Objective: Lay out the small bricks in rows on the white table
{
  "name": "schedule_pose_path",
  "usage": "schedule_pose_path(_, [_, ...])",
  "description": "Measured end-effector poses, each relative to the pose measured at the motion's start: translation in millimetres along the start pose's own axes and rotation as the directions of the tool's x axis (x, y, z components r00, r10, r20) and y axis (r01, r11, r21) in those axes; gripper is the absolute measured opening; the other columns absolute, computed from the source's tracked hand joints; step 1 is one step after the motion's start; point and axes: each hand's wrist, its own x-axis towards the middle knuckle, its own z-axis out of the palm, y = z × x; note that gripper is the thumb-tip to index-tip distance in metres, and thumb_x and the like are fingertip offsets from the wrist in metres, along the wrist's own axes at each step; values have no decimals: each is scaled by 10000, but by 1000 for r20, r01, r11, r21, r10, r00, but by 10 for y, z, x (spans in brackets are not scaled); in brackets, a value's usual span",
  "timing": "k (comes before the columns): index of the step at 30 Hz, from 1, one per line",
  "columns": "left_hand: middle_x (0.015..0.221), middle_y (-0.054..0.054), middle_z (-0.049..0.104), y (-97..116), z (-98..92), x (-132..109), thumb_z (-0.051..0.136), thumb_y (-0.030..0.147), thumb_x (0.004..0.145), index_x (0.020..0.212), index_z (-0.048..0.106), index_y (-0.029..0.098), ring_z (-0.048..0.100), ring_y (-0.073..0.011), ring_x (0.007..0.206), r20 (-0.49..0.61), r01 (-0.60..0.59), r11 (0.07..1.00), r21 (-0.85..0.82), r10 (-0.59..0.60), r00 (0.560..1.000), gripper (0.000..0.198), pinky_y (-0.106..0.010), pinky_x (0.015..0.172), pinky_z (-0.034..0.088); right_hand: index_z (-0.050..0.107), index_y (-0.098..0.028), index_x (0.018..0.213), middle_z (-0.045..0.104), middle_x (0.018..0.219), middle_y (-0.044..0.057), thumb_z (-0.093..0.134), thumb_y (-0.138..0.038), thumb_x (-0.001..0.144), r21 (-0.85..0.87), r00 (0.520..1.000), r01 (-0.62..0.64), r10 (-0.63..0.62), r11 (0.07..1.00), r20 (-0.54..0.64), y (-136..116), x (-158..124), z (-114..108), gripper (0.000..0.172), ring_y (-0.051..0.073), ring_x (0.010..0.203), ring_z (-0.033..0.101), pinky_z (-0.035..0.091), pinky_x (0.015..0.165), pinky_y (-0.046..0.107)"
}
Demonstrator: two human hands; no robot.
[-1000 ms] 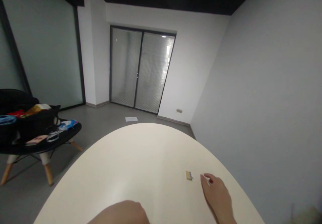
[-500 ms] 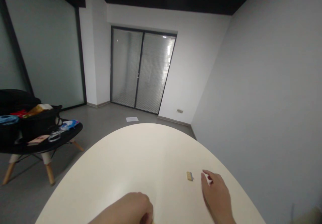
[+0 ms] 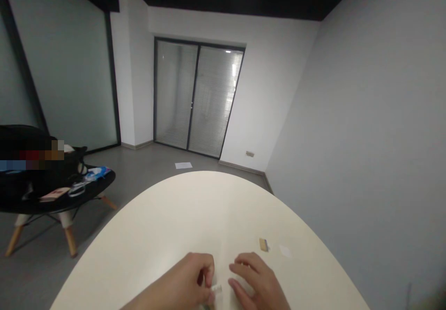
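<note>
My left hand (image 3: 184, 282) rests at the near edge of view on a white oval table (image 3: 181, 212), its fingertips pinching a small white piece (image 3: 216, 290). My right hand (image 3: 253, 280) is just beside it, fingers apart and curved, with nothing visible in them. Farther out lie a small tan packet with a blue end (image 3: 264, 244) and a pale square scrap (image 3: 285, 251). Neither hand touches these two. The white piece is too small to identify.
At left stands a low round black table (image 3: 94, 184) on wooden legs, holding a black bag (image 3: 24, 143) and a booklet (image 3: 54, 194). A sheet of paper (image 3: 183, 165) lies on the grey floor before glass doors with blinds (image 3: 198, 97). A grey wall (image 3: 348, 115) runs along the right.
My right hand has moved left from beside the tan packet to near my left hand. My left hand has moved right and now pinches the white piece. A pale scrap shows where my right hand was.
</note>
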Motion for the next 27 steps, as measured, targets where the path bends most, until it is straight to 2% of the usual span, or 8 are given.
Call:
schedule_pose_path(4, [578, 108, 455, -136, 77, 88, 628, 47, 585, 672, 512, 186, 390, -86, 559, -15, -43, 975, -220, 41, 999, 201, -206, 514, 271, 646, -226, 1072, 740, 930, 72, 590, -351, 929, 63, 987, 153, -156, 986, 44, -129, 69, 98, 197, 163, 779, 689, 577, 659, 236])
schedule_pose_path(8, [562, 111, 461, -219, 142, 152, 697, 100, 616, 706, 497, 190, 368, -75, 534, 4, -91, 909, -408, 101, 995, 238, -201, 502, 255, 644, -233, 1044, 748, 887, 55, 570, -273, 951, 116, 984, 179, -181, 977, 8, -175, 105, 129, 126, 148, 730, 678, 559, 627, 223])
schedule_pose_path(11, [567, 95, 500, -239, 176, 179, 718, 149, 624, 719, 472, 198, 396, -77, 528, 10, -100, 859, -501, 122, 992, 268, -204, 498, 255, 645, -224, 1082, 750, 872, 63, 574, -235, 951, 147, 983, 181, -181, 972, -14, -198, 131, 108, 150, 151, 733, 686, 564, 636, 223])
schedule_pose_path(17, [604, 88, 507, -209, 168, 182, 782, 241, 635, 726, 440, 200, 387, -59, 528, 5, -116, 801, -587, 147, 989, 356, -212, 516, 246, 650, -216, 1122, 749, 859, 84, 569, -211, 944, 140, 988, 153, -154, 978, -4, -182, 111, 95, 195, 169, 724, 689, 580, 640, 251])
schedule_pose_path(22, [637, 83, 532, -152, 133, 170, 778, 255, 648, 749, 445, 198, 416, -56, 536, 9, -118, 760, -639, 161, 987, 353, -202, 524, 270, 655, -204, 1106, 747, 878, 92, 563, -184, 942, 157, 990, 134, -138, 979, 14, -156, 79, 85, 190, 171, 750, 691, 593, 650, 253])
schedule_pose_path(27, [546, 103, 481, -164, 115, 203, 749, 347, 697, 775, 491, 198, 396, -59, 457, -26, -115, 800, -589, 123, 992, 309, -195, 464, 279, 681, -218, 1040, 748, 856, 81, 583, -153, 905, 161, 993, 115, -111, 980, -34, -134, 101, 46, 179, 166, 733, 701, 600, 645, 244])
